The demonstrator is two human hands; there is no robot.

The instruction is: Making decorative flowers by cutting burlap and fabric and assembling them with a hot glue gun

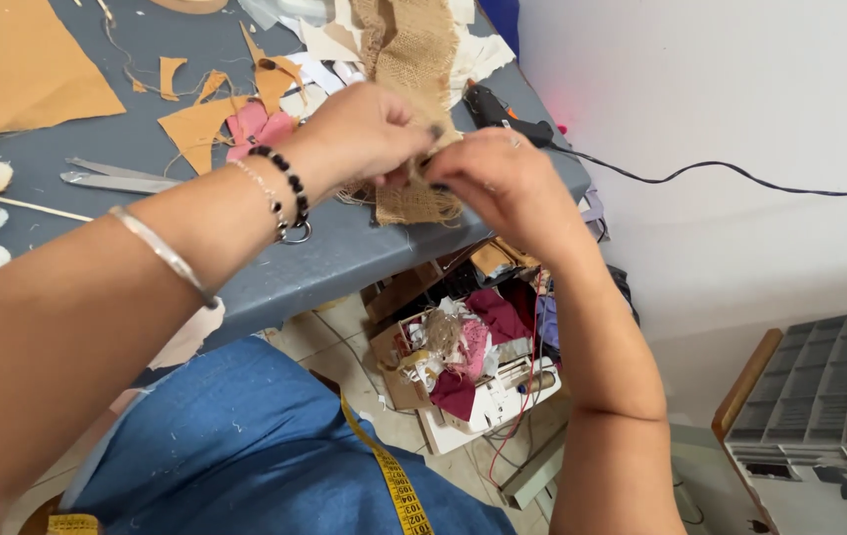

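Observation:
A long strip of tan burlap point(409, 59) runs down the grey table point(275, 272) toward its front edge. My left hand point(369, 129) and my right hand point(498, 178) meet over the strip's lower end point(413, 206), both pinching the frayed weave with their fingertips. The left wrist wears a black bead bracelet and thin silver bangles. A black glue gun point(503, 114) lies just behind my right hand, its cord trailing off to the right.
Metal scissors point(116, 178), a thin wooden stick point(37, 208), orange paper scraps point(200, 124) and a pink cut-out point(257, 124) lie left of the hands. Below the table a cardboard box of fabric scraps point(448, 352) sits on the floor. A grey plastic crate point(820, 396) stands at right.

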